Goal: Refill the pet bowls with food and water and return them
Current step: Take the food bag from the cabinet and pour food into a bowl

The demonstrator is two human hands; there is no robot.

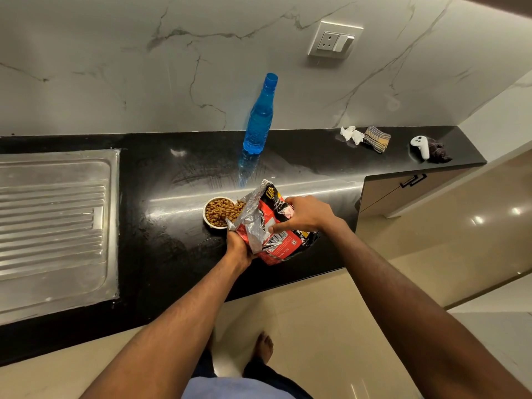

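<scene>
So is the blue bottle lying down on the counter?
No, the blue bottle stands upright on the black counter, behind the bowl of kibble.

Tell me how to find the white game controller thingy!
Follow the black counter to its far right end, past the blue bottle and the checked cloth. The controller lies there against a dark crumpled cloth. It is the only smooth white plastic thing; the white tissues nearby are crumpled.

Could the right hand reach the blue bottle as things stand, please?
Probably yes, but not at once: the right hand grips the food bag. The bottle stands behind it, with bare counter between.
</scene>
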